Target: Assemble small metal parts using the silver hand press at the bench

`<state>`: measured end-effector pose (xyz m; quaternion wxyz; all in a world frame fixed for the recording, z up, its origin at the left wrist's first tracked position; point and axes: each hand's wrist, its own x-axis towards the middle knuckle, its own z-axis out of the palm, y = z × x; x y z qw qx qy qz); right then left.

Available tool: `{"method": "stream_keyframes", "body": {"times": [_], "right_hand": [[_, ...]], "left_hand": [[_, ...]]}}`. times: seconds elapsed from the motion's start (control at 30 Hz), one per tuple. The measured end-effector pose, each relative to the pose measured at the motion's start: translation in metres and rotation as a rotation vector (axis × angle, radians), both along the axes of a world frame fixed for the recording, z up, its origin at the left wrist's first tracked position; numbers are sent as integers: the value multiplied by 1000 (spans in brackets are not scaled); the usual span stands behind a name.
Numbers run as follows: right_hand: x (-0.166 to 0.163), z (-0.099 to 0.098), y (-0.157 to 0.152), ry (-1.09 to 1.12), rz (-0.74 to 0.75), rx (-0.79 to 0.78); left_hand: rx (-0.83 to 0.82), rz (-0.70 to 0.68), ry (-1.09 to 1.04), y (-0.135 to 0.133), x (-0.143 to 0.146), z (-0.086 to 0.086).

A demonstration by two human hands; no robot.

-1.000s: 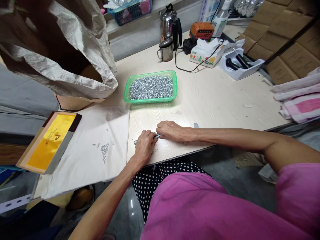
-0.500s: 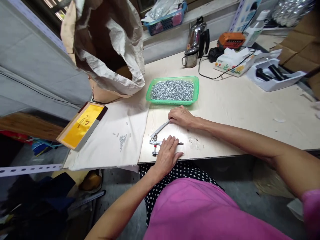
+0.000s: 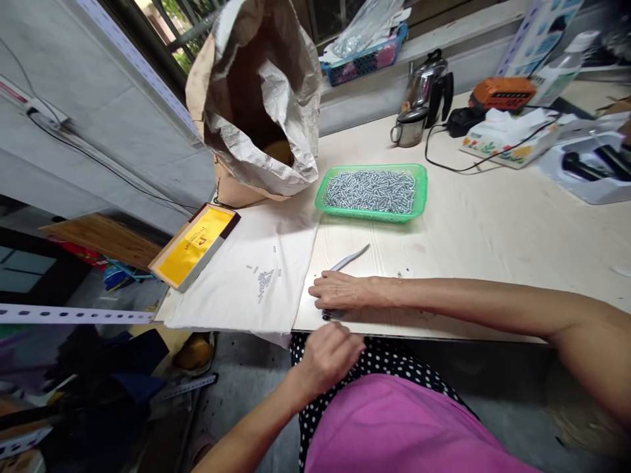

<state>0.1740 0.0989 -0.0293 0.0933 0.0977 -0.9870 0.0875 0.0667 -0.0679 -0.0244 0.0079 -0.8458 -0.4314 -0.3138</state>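
A silver lever-handled hand tool (image 3: 352,257) lies on the table near the front edge, its raised handle pointing away to the right. My right hand (image 3: 340,290) covers the tool's body, with fingers curled down over it. Below it, at the table edge, my left hand (image 3: 329,353) is closed, fingers folded in; whatever they may hold is hidden. Just left, a small pile of short silver metal pins (image 3: 265,281) sits on a white cloth (image 3: 217,299). Many similar pins fill a green plastic tray (image 3: 421,197) beyond my right hand.
A large open paper sack (image 3: 227,180) stands behind the cloth, and a yellow-topped box (image 3: 197,246) lies left of it. A metal mug (image 3: 410,128), a kettle (image 3: 419,85), an orange battery pack (image 3: 503,93) and a tissue pack (image 3: 517,141) stand at the back right.
My right hand has gone from the lever's end down onto the tool's body. My left hand has left the tool, drawn back to the table edge and closed. The view has swung left.
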Motion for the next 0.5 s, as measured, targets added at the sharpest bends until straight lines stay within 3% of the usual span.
{"method": "stream_keyframes", "body": {"times": [0.1, 0.13, 0.2, 0.3, 0.43, 0.5], "right_hand": [[-2, -7, 1, 10, -4, -112], [-2, -7, 3, 43, -36, -176], [-1, -1, 12, 172, -148, -311], [5, 26, 47, 423, -417, -358], [19, 75, 91, 525, -971, -63], [28, 89, 90, 451, -1117, 72]], "left_hand": [[7, 495, -5, 12, -56, 14], [-44, 665, 14, 21, -74, 17], [-215, 867, 93, 44, -103, 21], [-474, 957, 245, 74, -123, 22], [-623, 984, 403, 89, -125, 20], [-620, 953, 412, 88, -129, 15]]}}
